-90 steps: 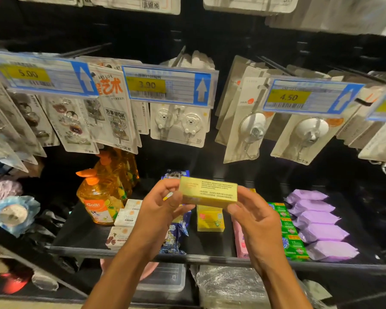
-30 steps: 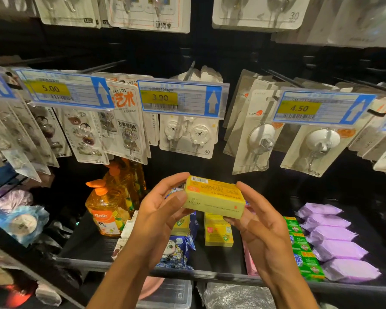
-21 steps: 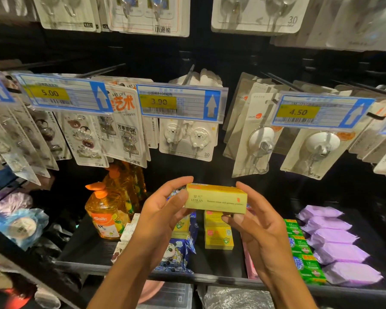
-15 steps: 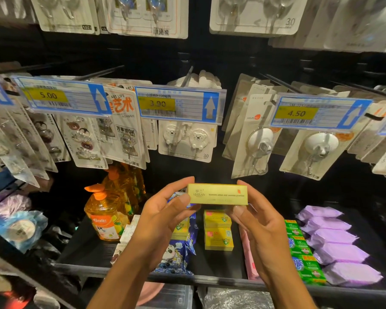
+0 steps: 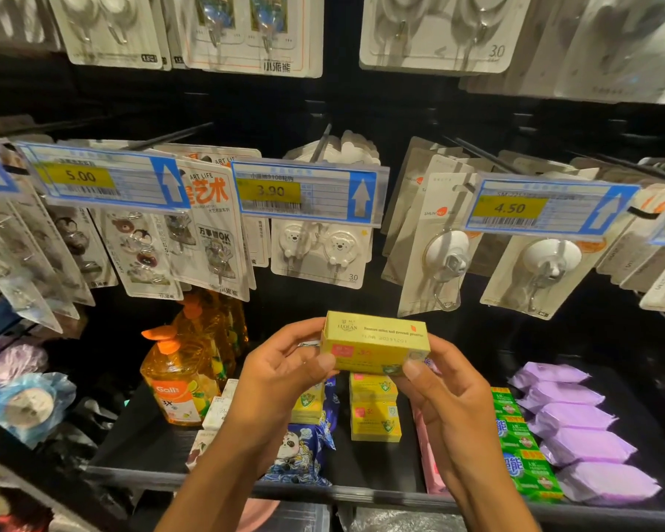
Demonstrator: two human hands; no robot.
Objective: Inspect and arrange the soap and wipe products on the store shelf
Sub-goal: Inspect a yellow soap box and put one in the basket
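Off to the left of the fingers, an orange pump bottle [image 5: 177,382] stands on the black shelf [image 5: 146,447], with a few small white boxes [image 5: 217,412] just beside it. The left hand [image 5: 273,382] has its fingers [image 5: 323,362] curled round the left end of a yellow soap box [image 5: 375,347], thumb on the front face. The box is up in the air in front of the shelf, resting on nothing, long side roughly level, printed top edge showing. Below the fingers a blue panda pack [image 5: 304,451] and a little stack of matching yellow boxes [image 5: 375,412] sit on the shelf. The right hand [image 5: 446,401] pinches the box's right end, thumb on the near corner. Right of those fingers comes a row of green packs [image 5: 523,455], then purple wipe packs [image 5: 580,435] at the far end. Above the fingers hangs a 3.90 price tag [image 5: 308,193] over bear hook cards [image 5: 323,251].
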